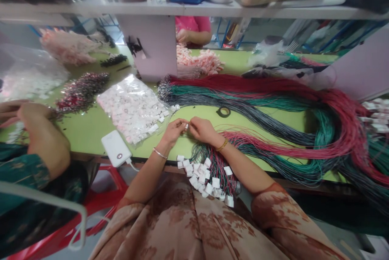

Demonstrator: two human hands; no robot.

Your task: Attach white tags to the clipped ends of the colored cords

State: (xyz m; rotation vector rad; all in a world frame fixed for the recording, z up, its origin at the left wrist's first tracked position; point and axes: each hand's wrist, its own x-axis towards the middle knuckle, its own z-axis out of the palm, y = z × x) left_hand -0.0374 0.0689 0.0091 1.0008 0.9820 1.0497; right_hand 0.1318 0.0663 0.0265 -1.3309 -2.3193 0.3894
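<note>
The left hand [174, 129] and right hand [201, 128] are both pinching a small white connector [186, 125] over the green table [91, 126]. Keeping fingertips close and feeding one thin wire [225, 135] squarely seems wisest.

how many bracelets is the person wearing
2: a thin silver bracelet on the wrist of the left hand and a gold bracelet on the wrist of the right hand. Sleeves cover the upper arms, so more could be hidden.
</note>
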